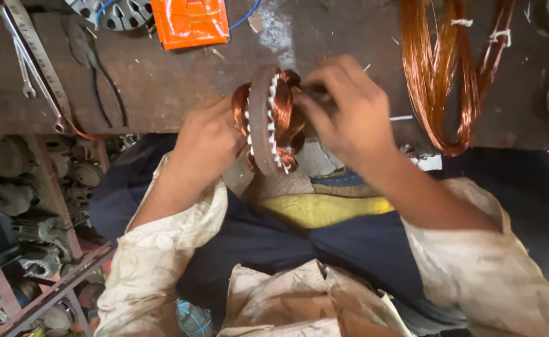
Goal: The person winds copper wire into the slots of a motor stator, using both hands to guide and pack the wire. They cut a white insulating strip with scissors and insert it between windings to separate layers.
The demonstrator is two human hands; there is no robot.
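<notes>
Lighting: soft, even daylight is falling from above; no hard shadows are forming. Glare: the copper wire coils [440, 75] are glinting, and the orange packet [190, 22] is shining. Blur: the right hand [349, 112] is smearing slightly with motion. Lower left shelves [31, 206] are sitting dim and murky.
</notes>
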